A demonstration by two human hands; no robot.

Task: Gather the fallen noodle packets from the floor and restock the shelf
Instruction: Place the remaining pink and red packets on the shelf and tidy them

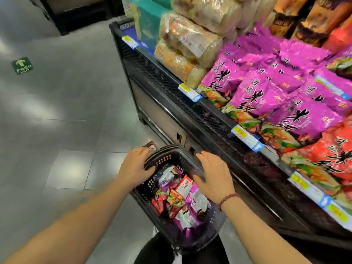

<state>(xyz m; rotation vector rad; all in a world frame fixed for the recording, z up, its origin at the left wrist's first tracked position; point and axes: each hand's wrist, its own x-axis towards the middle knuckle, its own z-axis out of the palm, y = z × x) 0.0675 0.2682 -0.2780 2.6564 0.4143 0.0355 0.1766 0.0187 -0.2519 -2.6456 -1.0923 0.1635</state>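
A black plastic basket [198, 239] sits low in front of me beside the shelf, holding several purple and red noodle packets [182, 197]. My left hand [136, 164] grips the basket's folded handles [152, 161] at its far left rim. My right hand [215, 174] hovers over the basket's right side, fingers straight, holding nothing. The black shelf [190, 109] on the right carries purple noodle packets [266, 88] and red ones [333, 149].
Clear bags of pale noodles [190, 46] and teal packs [146, 20] stand further along the shelf. Price tags [245, 138] line its front edge. Grey tiled floor [66, 111] with a green arrow sticker [22, 65] spreads to the left. A dark fixture [80, 14] stands far back.
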